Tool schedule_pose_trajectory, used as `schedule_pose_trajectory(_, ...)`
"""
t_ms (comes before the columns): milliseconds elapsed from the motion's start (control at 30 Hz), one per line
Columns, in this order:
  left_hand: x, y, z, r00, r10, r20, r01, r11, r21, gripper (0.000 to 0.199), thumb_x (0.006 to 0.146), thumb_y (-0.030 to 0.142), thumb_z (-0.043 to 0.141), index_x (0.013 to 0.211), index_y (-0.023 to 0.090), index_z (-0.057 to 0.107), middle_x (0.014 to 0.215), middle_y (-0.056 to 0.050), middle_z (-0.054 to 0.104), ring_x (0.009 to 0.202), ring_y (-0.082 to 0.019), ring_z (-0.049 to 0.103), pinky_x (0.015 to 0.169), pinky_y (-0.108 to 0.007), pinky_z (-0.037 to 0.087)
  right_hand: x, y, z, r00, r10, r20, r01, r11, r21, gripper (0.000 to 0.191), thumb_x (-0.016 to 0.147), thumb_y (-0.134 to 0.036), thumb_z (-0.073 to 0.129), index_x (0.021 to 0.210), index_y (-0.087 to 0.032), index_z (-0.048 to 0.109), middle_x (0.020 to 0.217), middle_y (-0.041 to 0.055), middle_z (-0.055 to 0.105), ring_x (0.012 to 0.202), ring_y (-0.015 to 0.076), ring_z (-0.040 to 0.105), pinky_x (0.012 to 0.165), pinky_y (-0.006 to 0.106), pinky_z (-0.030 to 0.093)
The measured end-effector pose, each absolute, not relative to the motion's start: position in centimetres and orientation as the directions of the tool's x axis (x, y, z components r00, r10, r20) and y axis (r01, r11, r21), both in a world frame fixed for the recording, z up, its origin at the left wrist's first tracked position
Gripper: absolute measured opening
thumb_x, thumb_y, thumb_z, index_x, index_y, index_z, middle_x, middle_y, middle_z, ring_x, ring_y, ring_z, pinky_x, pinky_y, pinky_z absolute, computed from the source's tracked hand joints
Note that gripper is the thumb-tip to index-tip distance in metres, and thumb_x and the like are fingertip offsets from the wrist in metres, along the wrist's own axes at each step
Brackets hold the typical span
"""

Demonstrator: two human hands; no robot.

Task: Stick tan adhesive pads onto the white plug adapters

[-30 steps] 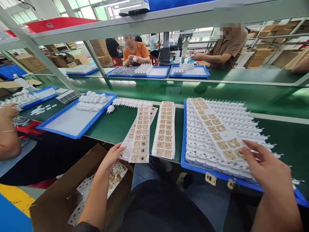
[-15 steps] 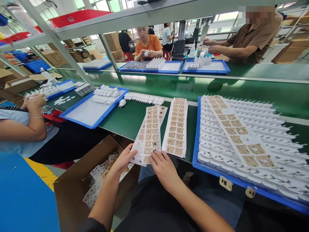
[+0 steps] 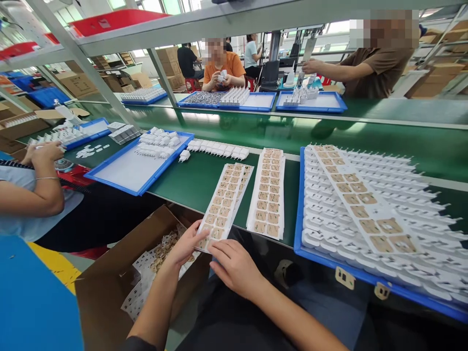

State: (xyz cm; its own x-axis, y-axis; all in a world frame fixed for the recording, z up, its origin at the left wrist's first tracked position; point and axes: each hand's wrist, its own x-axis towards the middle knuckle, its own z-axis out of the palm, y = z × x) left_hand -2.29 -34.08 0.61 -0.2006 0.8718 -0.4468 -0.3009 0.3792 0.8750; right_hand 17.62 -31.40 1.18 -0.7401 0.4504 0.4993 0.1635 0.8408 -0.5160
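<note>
A white sheet of tan stickers [image 3: 221, 204] is tilted over the front edge of the green bench. My left hand [image 3: 188, 246] is closed on its lower left corner, thumb on top. At the lower right corner, my right hand [image 3: 234, 263] has its fingers bent together against the sheet's edge; the fingertips are partly hidden. Another sticker sheet [image 3: 243, 187] lies partly beneath the held one. To the right rests a stack of similar sheets [image 3: 268, 195]. One partly used sheet [image 3: 360, 197] lies across rows of white plug housings [image 3: 321, 195] in a blue tray [image 3: 298, 214].
Below the bench, a cardboard box [image 3: 106, 273] contains used backing sheets and tan scraps. White adapters [image 3: 219, 148] line the bench behind the sheets. At left is another blue tray [image 3: 124, 173], near a co-worker's arm [image 3: 46, 190]. Two tan stickers [image 3: 344, 278] hang on the right tray's front edge.
Both hands have shifted slightly left and down with the held sheet, which now slants more. The co-worker at the far right has reached an arm further left.
</note>
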Motion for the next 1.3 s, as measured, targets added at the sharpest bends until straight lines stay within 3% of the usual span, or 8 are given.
schedule_pose_trajectory(133, -3.8, -35.3, 1.3, -0.262, 0.883, -0.390, -0.124, 0.370, 0.921, 0.073, 0.068, 0.046, 0.082, 0.128, 0.016, 0.053, 0.123, -0.014, 0.070, 0.104, -0.031, 0.071, 0.085, -0.036, 0.056, 19.6, -31.1, 0.5, -0.676, 0.700, 0.232, 0.258, 0.519, -0.815, 0.028, 0.102, -0.031, 0.045, 0.099, -0.019, 0.071, 0.093, 0.0084, 0.074, 0.087, 0.0206, 0.069, 0.082, 0.033, 0.054)
schedule_pose_trajectory(233, -5.7, -36.8, 2.6, -0.301, 0.896, -0.327, 0.160, 0.386, 0.909, 0.069, 0.076, 0.049, 0.073, 0.134, 0.018, 0.052, 0.131, -0.013, 0.067, 0.114, -0.033, 0.067, 0.091, -0.037, 0.055, 19.2, -30.7, -1.1, -0.677, 0.733, -0.068, 0.269, 0.160, -0.950, 0.033, 0.098, -0.041, 0.053, 0.119, -0.020, 0.066, 0.094, 0.0077, 0.075, 0.084, 0.0205, 0.072, 0.079, 0.034, 0.055)
schedule_pose_trajectory(300, -6.7, -37.8, 4.2, -0.317, 0.919, -0.235, 0.418, 0.358, 0.835, 0.066, 0.079, 0.050, 0.069, 0.137, 0.020, 0.054, 0.131, -0.010, 0.068, 0.117, -0.033, 0.066, 0.095, -0.036, 0.053, 17.7, -30.4, -2.1, -0.696, 0.694, -0.185, 0.161, -0.101, -0.982, 0.051, 0.094, -0.045, 0.059, 0.139, -0.022, 0.051, 0.106, 0.0079, 0.074, 0.087, 0.0202, 0.072, 0.079, 0.034, 0.055)
schedule_pose_trajectory(433, -6.8, -39.2, 8.0, -0.281, 0.948, -0.152, 0.733, 0.314, 0.604, 0.061, 0.091, 0.048, 0.053, 0.148, 0.028, 0.046, 0.116, -0.003, 0.075, 0.094, -0.026, 0.073, 0.086, -0.030, 0.053, 12.9, -29.5, -2.0, -0.725, 0.636, -0.265, -0.082, -0.462, -0.883, 0.063, 0.091, -0.046, 0.062, 0.146, -0.025, 0.039, 0.109, 0.0060, 0.070, 0.081, 0.0159, 0.073, 0.075, 0.031, 0.056)
schedule_pose_trajectory(700, -6.8, -38.5, 8.8, -0.231, 0.963, -0.140, 0.849, 0.270, 0.455, 0.061, 0.096, 0.045, 0.039, 0.154, 0.024, 0.036, 0.103, -0.004, 0.077, 0.075, -0.022, 0.072, 0.073, -0.027, 0.051, 8.9, -29.1, -1.0, -0.709, 0.617, -0.342, -0.097, -0.565, -0.819, 0.051, 0.090, -0.026, 0.060, 0.138, -0.022, 0.042, 0.092, 0.0001, 0.063, 0.069, 0.0117, 0.069, 0.057, 0.022, 0.054)
schedule_pose_trajectory(1000, -7.4, -37.5, 7.5, -0.267, 0.947, -0.181, 0.783, 0.322, 0.532, 0.055, 0.092, 0.052, 0.043, 0.138, 0.022, 0.050, 0.118, -0.007, 0.074, 0.099, -0.028, 0.073, 0.080, -0.028, 0.052, 9.1, -30.1, -2.7, -0.684, 0.592, -0.426, -0.047, -0.618, -0.785, 0.045, 0.089, -0.025, 0.062, 0.132, -0.022, 0.048, 0.108, 0.0053, 0.066, 0.092, 0.0154, 0.069, 0.061, 0.021, 0.055)
schedule_pose_trajectory(1167, -7.8, -36.9, 7.3, -0.322, 0.924, -0.205, 0.766, 0.381, 0.518, 0.058, 0.091, 0.055, 0.041, 0.136, 0.019, 0.051, 0.101, -0.007, 0.077, 0.092, -0.029, 0.074, 0.078, -0.032, 0.053, 8.6, -30.0, -2.0, -0.737, 0.545, -0.400, -0.066, -0.648, -0.759, 0.043, 0.089, -0.026, 0.061, 0.130, -0.022, 0.049, 0.103, 0.0041, 0.070, 0.085, 0.0140, 0.070, 0.066, 0.024, 0.056)
schedule_pose_trajectory(1300, -8.2, -36.6, 8.4, -0.313, 0.933, -0.179, 0.733, 0.357, 0.579, 0.060, 0.086, 0.059, 0.048, 0.131, 0.020, 0.057, 0.104, -0.006, 0.077, 0.091, -0.029, 0.073, 0.078, -0.032, 0.054, 8.8, -30.3, -2.0, -0.778, 0.509, -0.368, -0.076, -0.658, -0.749, 0.047, 0.088, -0.028, 0.064, 0.132, -0.020, 0.047, 0.090, 0.0013, 0.073, 0.073, 0.0126, 0.071, 0.066, 0.025, 0.053)
